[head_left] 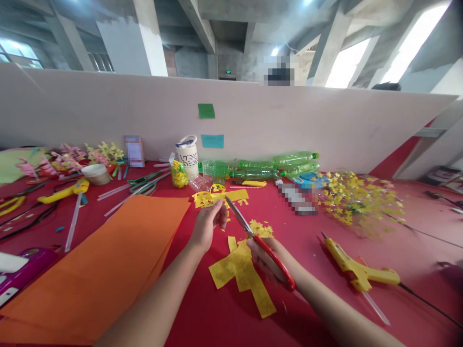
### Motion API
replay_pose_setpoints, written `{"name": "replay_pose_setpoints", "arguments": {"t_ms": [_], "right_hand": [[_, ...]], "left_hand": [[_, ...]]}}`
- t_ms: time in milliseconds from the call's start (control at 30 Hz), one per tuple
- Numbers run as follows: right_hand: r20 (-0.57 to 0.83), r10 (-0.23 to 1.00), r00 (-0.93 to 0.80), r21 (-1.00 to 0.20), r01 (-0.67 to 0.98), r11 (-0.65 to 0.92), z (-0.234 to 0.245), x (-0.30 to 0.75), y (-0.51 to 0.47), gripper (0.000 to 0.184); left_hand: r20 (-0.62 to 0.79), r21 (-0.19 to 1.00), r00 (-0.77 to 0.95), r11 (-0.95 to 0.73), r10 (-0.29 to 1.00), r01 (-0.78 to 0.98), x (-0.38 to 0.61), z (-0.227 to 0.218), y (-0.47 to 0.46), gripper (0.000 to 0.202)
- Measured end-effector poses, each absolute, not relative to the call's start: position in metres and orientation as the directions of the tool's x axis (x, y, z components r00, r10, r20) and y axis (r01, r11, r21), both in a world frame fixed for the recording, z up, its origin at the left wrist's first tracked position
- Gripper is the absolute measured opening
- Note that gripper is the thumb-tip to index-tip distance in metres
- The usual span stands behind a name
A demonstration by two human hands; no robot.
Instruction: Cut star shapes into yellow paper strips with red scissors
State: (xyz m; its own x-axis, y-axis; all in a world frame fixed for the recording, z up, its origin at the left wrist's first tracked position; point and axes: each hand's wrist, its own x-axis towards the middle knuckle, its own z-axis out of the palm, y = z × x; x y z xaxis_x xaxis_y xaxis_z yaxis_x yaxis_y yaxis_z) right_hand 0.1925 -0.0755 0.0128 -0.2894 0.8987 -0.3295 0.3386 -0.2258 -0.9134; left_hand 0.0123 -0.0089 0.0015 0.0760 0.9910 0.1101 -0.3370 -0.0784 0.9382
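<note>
My right hand (265, 260) grips red-handled scissors (260, 243), whose blades point up and away toward my left hand. My left hand (209, 224) is pinched shut just left of the blade tips, on something too small to make out. Below both hands lie yellow paper scraps (240, 277) on the red tabletop. More cut yellow paper (220, 196) lies just beyond my left hand.
A large orange sheet (104, 265) covers the table's left. A yellow glue gun (356, 267) lies at right, a pile of yellow stars (356, 197) behind it. Green plastic bottles (264, 168), a white cup (188, 155), green scissors (144, 179) and another glue gun (63, 192) stand along the partition.
</note>
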Motion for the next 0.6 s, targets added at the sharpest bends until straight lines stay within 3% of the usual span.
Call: {"name": "replay_pose_setpoints", "arguments": {"t_ms": [200,600], "right_hand": [[-0.34,0.891,-0.302,-0.911,0.341,-0.232,0.0085,0.1922,-0.0755,0.055],[-0.315,0.888,-0.334,-0.893,0.422,-0.158,0.0103,0.1969,-0.0754,0.059]], "left_hand": [[0.085,0.896,-0.072,-0.108,0.994,-0.43,0.0108,0.0041,-0.0052,0.019],[0.097,0.885,-0.065,-0.116,0.993,-0.45,0.0124,0.0049,-0.0046,0.017]]}}
